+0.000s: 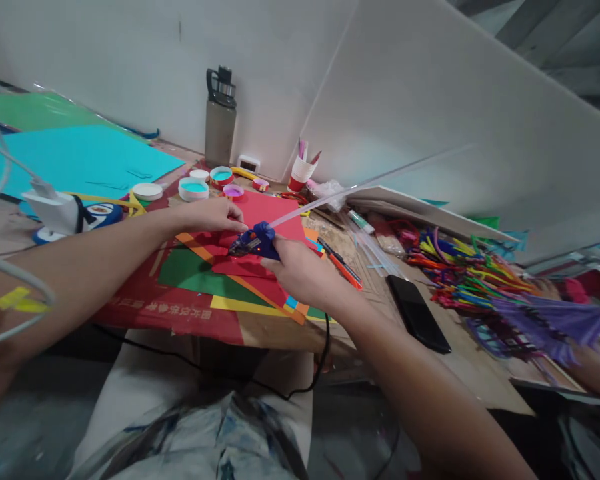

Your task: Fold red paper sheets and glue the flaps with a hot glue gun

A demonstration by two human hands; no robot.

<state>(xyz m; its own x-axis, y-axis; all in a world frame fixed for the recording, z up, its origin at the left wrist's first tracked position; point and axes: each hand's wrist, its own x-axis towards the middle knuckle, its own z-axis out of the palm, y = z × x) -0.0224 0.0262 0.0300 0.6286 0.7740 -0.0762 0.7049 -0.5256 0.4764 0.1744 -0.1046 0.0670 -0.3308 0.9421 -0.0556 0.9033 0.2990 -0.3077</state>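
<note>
My right hand is wrapped round a blue hot glue gun. From the back of the gun a long clear glue stick slants up to the right, and its nozzle end points left, low over the red paper. Close to that nozzle, my left hand has its fingers bent down and closed at the red paper, seeming to pinch it; the fingertips are partly hidden. Beneath lie green paper and strips of orange and yellow paper. A black cord hangs over the table's edge.
A water bottle stands against the wall beside small round tubs and a cup of pens. To the right are a black phone and many coloured pipe cleaners. A white plug sits at left. Another person's arm shows far right.
</note>
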